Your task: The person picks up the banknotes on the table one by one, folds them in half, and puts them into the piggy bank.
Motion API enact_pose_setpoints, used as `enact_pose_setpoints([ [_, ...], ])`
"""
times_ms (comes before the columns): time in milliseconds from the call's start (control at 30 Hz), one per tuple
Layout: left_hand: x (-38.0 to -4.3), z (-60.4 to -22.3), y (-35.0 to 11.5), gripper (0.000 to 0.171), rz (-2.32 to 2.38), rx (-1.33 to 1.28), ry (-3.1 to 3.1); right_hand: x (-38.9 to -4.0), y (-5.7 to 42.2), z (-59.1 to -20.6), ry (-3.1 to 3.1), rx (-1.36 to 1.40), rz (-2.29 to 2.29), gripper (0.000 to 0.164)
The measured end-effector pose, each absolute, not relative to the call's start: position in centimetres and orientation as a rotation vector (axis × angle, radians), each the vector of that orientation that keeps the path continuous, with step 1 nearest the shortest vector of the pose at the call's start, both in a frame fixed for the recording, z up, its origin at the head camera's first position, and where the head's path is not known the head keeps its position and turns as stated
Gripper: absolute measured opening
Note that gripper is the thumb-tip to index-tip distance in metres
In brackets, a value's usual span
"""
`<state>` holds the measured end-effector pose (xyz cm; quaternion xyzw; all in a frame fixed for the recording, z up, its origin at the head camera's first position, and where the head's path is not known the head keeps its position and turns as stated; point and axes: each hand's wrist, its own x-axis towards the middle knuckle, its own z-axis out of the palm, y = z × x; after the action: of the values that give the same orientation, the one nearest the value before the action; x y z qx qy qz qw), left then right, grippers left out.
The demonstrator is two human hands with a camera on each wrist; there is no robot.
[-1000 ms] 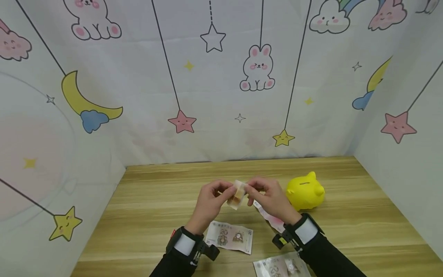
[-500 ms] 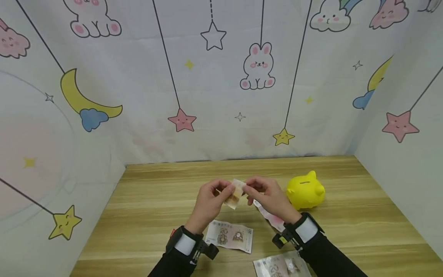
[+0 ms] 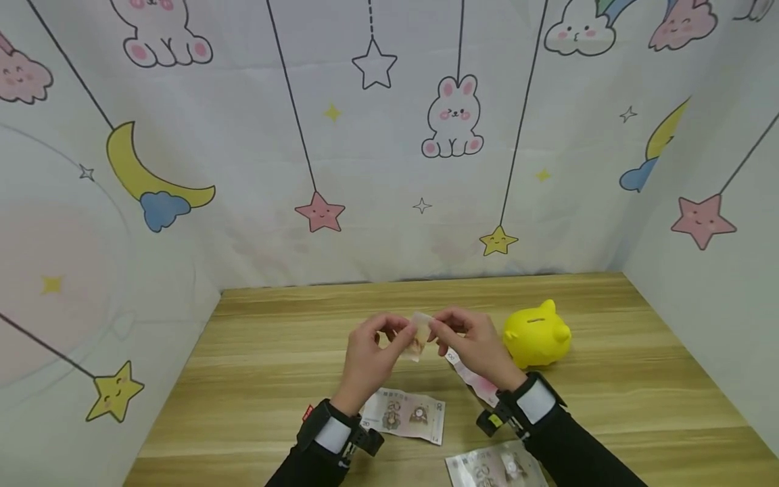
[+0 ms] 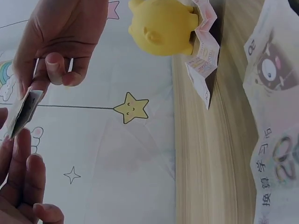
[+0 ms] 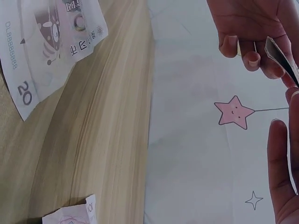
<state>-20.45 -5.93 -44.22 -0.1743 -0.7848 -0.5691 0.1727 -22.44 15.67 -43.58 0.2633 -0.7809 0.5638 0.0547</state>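
Note:
A small folded play banknote [image 3: 420, 339], pale with an orange-brown patch, is held up over the table between both hands. My left hand [image 3: 371, 355] pinches its left side between thumb and fingers. At its upper right, my right hand [image 3: 477, 345] pinches the edge. Seen nearly edge-on in the left wrist view, the folded note [image 4: 25, 112] shows several layers. Below the hands lies a flat banknote [image 3: 404, 416] marked 20. A pink, crease-folded banknote [image 3: 476, 384] is partly hidden under my right hand.
A yellow piggy bank [image 3: 537, 336] with a slot on top stands right of my right hand. Another banknote [image 3: 496, 465] lies at the table's front edge, partly cut off. A small red item [image 3: 308, 412] shows by my left wrist. Printed cloth walls [image 3: 389, 260] enclose the wooden table.
The folded banknote has risen slightly and turned between the fingers, showing less of its orange-brown patch. Both hands have shifted only a little. The other banknotes and the piggy bank stay in place.

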Motion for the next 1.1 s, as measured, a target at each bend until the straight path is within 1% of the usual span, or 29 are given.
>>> enact_pose_setpoints([
  [167,-20.55,-44.41,-6.21,0.007,-1.643,-0.504,-2.253,-22.53,15.68,-43.49,-2.336,0.793,1.718,0.008],
  [433,-20.52,-44.48,-5.90,0.007,-1.458,-0.528,-2.214,-22.51,15.48,-43.48,-2.354,0.755,1.742,0.007],
  [700,-20.46,-44.87,-6.48,0.004,-1.600,-0.538,-2.252,-22.81,15.80,-43.27,-2.267,0.794,1.716,0.008],
  [967,-20.37,-44.96,-6.23,0.006,-1.484,-0.531,-2.224,-22.81,15.99,-43.13,-2.294,0.778,1.700,0.008],
  [1100,-20.31,-44.97,-6.57,0.006,-1.572,-0.513,-2.257,-22.80,16.15,-43.12,-2.302,0.779,1.701,0.008],
])
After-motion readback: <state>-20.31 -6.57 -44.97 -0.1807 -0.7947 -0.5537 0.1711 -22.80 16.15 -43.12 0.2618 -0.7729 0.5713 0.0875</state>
